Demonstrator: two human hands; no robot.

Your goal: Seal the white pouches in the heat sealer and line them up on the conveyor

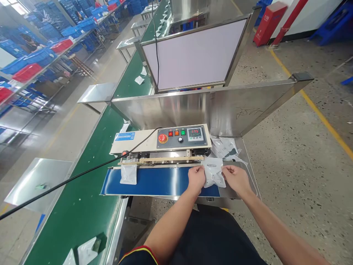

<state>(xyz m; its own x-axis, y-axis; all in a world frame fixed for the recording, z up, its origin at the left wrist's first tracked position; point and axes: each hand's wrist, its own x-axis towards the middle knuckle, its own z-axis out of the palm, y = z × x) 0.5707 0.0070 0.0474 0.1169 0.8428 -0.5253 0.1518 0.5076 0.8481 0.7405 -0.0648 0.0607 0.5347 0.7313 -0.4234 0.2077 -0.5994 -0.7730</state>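
A white pouch (213, 171) is stretched between my two hands at the right end of the sealing machine (138, 141), its top edge close to the machine's slot. My left hand (196, 179) pinches the pouch's left edge, above the blue belt (162, 182). On the opposite edge, the fingers of my right hand (235, 178) are closed on the same pouch. Another white pouch (128, 173) hangs from the slot near the belt's left end. Loose pouches (224, 147) lie behind my right hand on the metal table.
A green conveyor (91, 184) with scattered white pouches runs along the left. The black cable (82, 171) crosses over it to the machine. Behind the machine stands a steel panel (176, 110). A red box (269, 23) is at the back right.
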